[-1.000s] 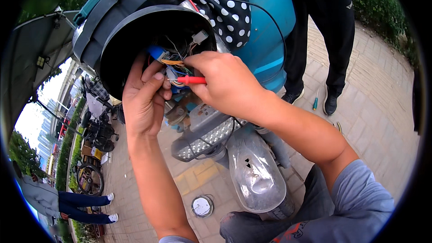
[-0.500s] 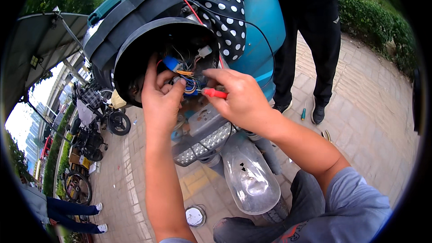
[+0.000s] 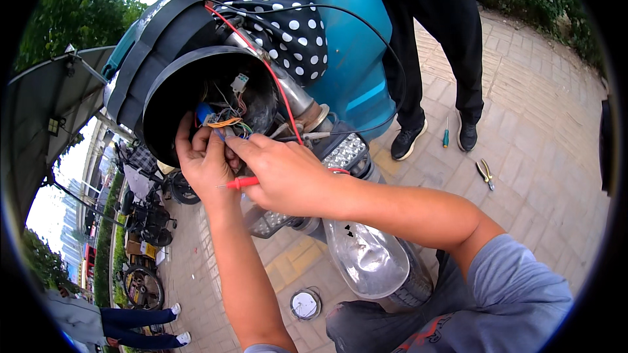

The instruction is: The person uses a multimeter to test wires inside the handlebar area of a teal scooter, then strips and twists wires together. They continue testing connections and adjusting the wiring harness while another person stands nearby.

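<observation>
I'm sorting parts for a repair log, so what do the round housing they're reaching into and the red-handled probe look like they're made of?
The round housing looks like black moulded plastic, matte, with a smooth, even rim. The red probe, in the right hand, seems to have a red plastic grip and a thin, probably metal tip. The left hand pinches wires with glossy coloured insulation, likely plastic.

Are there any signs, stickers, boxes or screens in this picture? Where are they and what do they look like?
Sign: far left, beside the street behind the parked bicycles; a small upright panel, red, too small to make out more.
Round disc: on the paving below the scooter's front; white face with a dark rim. Whether it carries a label cannot be told.
No boxes, packages or screens show.
</observation>
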`<state>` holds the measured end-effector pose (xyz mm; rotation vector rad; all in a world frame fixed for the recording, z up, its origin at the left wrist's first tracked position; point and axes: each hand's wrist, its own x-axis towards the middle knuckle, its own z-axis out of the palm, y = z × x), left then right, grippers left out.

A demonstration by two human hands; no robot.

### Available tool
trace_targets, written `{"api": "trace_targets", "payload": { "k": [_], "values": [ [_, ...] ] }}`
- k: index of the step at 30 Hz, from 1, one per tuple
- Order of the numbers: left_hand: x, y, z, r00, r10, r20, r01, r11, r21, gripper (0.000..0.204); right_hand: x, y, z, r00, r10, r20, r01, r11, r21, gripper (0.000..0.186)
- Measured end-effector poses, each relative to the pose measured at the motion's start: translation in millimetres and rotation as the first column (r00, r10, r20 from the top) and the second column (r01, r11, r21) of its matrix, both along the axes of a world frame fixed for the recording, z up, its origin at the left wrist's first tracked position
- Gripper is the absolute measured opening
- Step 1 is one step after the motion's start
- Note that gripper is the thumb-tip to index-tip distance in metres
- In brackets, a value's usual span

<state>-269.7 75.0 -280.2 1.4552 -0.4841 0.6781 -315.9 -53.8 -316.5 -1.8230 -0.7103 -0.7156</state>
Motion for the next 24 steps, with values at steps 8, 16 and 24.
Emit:
{"api": "trace_targets", "payload": {
  "k": [8,16,24],
  "values": [
    [1.4,9.3,0.7,0.972,-0.233,-0.015,0.232,0.971,-0.056,0.061,30.0,-17.4,13.0,0.996,-0.077,0.041,0.067,0.979,0.194,0.032],
    [-1.1,21.6,7.8,0.902,-0.422,-0.090,0.418,0.906,-0.058,0.067,33.0,-22.1,10.2,0.997,-0.063,-0.036,0.067,0.989,0.130,0.032],
    [-1.2,11.7,1.6,0.954,-0.290,-0.074,0.290,0.957,-0.012,0.066,32.5,-24.6,22.2,0.998,-0.063,0.000,0.059,0.941,0.334,0.038]
  ]
}}
